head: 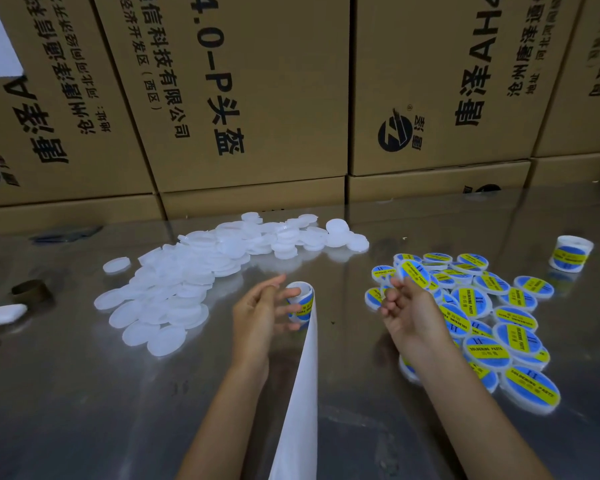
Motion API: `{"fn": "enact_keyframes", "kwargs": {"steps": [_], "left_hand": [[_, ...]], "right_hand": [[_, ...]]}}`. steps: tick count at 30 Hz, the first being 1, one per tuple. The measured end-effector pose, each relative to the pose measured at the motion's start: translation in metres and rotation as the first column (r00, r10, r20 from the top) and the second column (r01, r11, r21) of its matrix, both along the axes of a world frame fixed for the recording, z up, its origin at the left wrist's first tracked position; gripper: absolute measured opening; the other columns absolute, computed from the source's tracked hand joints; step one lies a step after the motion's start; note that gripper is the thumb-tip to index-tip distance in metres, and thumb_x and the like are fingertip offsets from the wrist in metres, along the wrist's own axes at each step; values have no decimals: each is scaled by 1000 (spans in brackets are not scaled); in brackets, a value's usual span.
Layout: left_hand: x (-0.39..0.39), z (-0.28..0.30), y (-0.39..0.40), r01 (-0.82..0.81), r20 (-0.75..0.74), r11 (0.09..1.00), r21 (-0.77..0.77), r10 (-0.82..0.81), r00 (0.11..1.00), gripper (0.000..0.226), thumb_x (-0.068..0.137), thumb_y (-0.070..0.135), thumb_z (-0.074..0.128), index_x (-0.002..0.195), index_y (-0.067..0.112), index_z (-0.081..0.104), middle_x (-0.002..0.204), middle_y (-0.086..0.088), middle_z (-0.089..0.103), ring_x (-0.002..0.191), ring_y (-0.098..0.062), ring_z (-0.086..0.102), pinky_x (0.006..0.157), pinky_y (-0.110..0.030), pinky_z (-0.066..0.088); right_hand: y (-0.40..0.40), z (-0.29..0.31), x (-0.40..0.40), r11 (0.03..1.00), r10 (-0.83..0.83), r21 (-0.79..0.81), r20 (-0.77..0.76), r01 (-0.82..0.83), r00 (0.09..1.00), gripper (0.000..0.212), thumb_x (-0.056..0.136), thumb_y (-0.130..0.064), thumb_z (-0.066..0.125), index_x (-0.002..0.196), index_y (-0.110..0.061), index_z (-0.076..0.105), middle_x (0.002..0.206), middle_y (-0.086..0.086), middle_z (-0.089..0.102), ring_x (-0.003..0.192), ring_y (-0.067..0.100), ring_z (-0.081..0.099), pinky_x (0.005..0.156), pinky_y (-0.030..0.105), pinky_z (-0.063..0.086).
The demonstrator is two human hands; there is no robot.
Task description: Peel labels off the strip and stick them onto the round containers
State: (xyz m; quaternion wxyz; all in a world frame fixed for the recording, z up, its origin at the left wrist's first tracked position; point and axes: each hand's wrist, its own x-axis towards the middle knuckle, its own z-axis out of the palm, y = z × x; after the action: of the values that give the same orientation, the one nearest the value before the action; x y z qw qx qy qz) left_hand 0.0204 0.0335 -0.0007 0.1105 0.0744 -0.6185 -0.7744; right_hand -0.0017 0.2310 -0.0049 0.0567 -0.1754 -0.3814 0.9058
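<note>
Labels come off the roll [300, 304] that the left hand [257, 317] is holding, fingers curled round it just above the steel table [343, 410], with the spent white backing strip [300, 393] trailing down toward the camera. The right hand [407, 313] pinches a freshly labelled container [414, 273] at its fingertips, right over the finished pile [492, 317], so I'd say this one's about to get dropped there.

Tips for the next go: grab a bare one from the unlabelled pile [194, 271] on the left, peel slowly so the sticker doesn't curl back on itself, land it centred on the flat face, then rub from the middle outward to chase bubbles. Keep the backing strip pulled away so it doesn't bunch up under the roll.

Hard to tell stuff: the roll's far side is hidden behind the fingers, so no idea how many labels remain. The strip's end runs off the bottom edge. A spare roll [570, 253] sits far right. Small objects at the left edge are too dim to identify.
</note>
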Motion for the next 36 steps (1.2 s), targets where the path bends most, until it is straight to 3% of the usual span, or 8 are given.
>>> {"fn": "enact_keyframes", "kwargs": {"steps": [5,11,17,23,26,29,32,36], "left_hand": [[0,-2,-1,3,17,1000,-22,-3,1000,24,102,9,47,111,12,68,94,-9,78,71,-18,73,51,-24,55],[-2,-6,-2,-16,49,999,-30,18,999,23,101,5,48,108,11,69,93,-10,78,68,-15,71,51,-24,55],[-6,-11,-7,-111,25,994,-1,111,993,27,99,1,44,101,8,69,72,-7,72,57,-16,65,49,-25,55],[-15,-25,-8,-138,58,990,-6,138,989,25,99,-1,45,101,5,69,78,-11,67,64,-19,64,61,-28,58],[-19,-30,-6,-73,45,994,-82,77,996,24,99,-1,46,100,5,70,83,-11,70,68,-16,66,67,-27,58],[-29,-32,-7,-27,44,990,-142,34,998,26,97,-1,48,96,6,72,81,-10,72,68,-16,66,60,-25,58],[-54,-28,-13,-98,66,973,-210,114,991,25,97,1,47,99,5,72,77,-9,68,68,-18,62,54,-26,57],[-104,-21,-26,-155,34,866,-476,194,980,22,94,6,52,105,12,70,89,-6,67,78,-26,63,78,-41,60]], "right_hand": [[1,0,0,996,-9,-86,-16,8,1000,12,99,-13,49,90,-11,57,64,1,44,55,12,36,54,22,36],[-5,0,2,999,52,-3,8,-52,999,12,95,-14,52,89,-13,62,59,0,47,54,12,38,55,22,36],[-26,-6,6,929,202,313,23,-199,979,13,95,-11,52,92,-7,64,55,4,50,49,15,39,45,23,39],[-44,-19,8,753,213,641,-19,-151,977,12,93,-8,58,93,2,66,63,5,59,51,9,50,51,23,45],[-47,-22,7,679,214,723,-32,-125,976,10,93,-7,57,92,-1,66,70,7,59,57,9,54,50,22,45],[-47,-27,4,620,190,782,-62,-70,980,10,91,-5,58,89,-3,67,73,6,61,70,16,58,64,37,53],[-47,-32,-1,589,153,808,-80,-25,985,9,88,-8,59,83,-9,67,67,-2,60,69,14,58,75,46,56],[-47,-37,-9,569,104,822,-101,25,989,13,86,-12,60,75,-18,64,58,-10,57,65,15,58,70,52,57]]}}
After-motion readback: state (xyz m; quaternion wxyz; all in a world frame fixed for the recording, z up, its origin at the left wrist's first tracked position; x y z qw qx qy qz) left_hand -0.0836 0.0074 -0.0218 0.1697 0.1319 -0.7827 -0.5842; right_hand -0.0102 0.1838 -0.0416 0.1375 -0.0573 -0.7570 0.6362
